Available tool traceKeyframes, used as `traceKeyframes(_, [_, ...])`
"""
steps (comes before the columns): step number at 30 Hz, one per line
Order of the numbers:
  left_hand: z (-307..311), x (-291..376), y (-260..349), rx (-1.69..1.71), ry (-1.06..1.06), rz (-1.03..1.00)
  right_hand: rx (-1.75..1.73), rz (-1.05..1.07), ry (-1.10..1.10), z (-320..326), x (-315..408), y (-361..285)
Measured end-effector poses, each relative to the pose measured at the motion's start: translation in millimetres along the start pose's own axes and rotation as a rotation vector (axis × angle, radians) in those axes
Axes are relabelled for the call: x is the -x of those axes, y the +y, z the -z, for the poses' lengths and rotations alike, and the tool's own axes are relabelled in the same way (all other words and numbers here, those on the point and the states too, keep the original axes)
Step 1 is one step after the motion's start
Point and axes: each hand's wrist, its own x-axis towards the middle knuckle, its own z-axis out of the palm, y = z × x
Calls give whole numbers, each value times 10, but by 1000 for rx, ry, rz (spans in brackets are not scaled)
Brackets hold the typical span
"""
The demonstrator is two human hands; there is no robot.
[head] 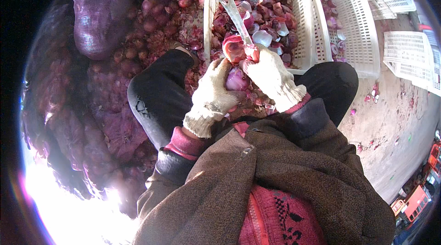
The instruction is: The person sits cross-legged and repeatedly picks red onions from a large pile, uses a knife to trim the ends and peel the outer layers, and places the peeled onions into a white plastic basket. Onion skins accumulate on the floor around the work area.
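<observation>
My left hand (pixel 215 88), in a cream knitted glove, is closed around a red onion (pixel 237 79) that shows smooth purple flesh. My right hand (pixel 270 72), gloved alike, grips a narrow, pale tool (pixel 236 14), probably a knife, that points up and away over a crate. A curled piece of red onion skin (pixel 234 49) stands between my fingers and the tool, just above the onion. Right before my hands is a white plastic crate (pixel 305 24) holding red onions and loose skins.
A second white crate (pixel 361 27) with some peeled onions stands to the right, with more crates (pixel 410 55) beyond. Loose red onions (pixel 150 5) and a full purple mesh sack (pixel 100 17) lie at left. Skin scraps dot the concrete floor (pixel 386 117).
</observation>
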Motion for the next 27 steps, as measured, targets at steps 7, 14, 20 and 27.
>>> traceKeyframes(7, [26,-45,-181,257,0,57,-334,84,-123,117,70,-64])
traceKeyframes(14, [22,-67,-193,77,-25,-100,37,86,-137,116,-56,81])
traceKeyframes(20, [15,-48,-127,1307,-90,338,-237,18,-42,69,-33,112])
traceKeyframes(27, [-260,-69,-434,1852,17,500,-512,-188,-217,46,62,67])
